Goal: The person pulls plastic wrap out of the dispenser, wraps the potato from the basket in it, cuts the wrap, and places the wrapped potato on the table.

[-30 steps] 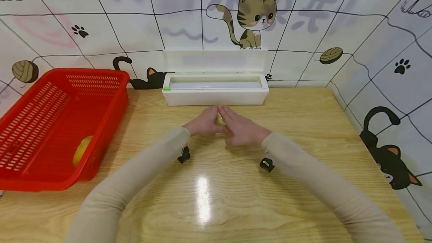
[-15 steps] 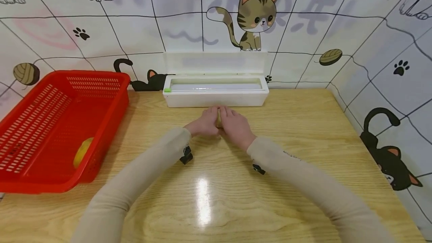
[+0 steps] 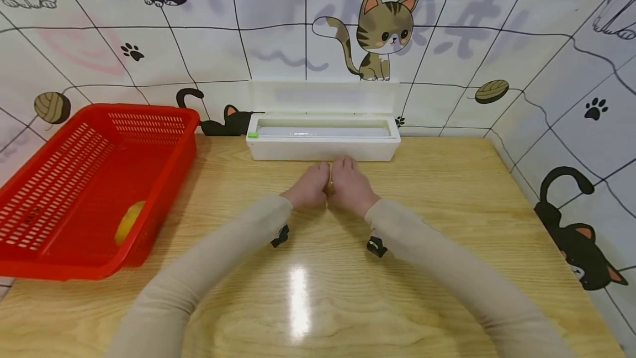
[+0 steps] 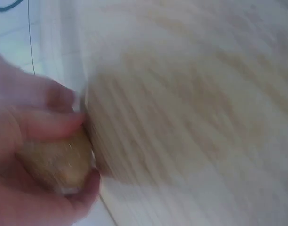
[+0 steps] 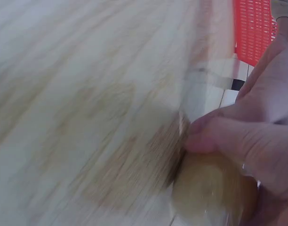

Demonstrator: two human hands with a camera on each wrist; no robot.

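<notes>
My left hand (image 3: pixel 310 187) and right hand (image 3: pixel 351 185) have fingers clamped on the potato (image 4: pixel 59 162) between them, just in front of the box (image 3: pixel 293 150); I'd press evenly, smooth what looks like film (image 4: pixel 68 190) snug, tuck loose edges under

I'm getting a bright, fairly sharp head view, with white glare (image 3: pixel 299 303) shining toward the near edge of the desk (image 3: pixel 447 181); both wrist views are coming through hazy and blurred, the wood grain (image 4: pixel 191 108) smearing.
</notes>
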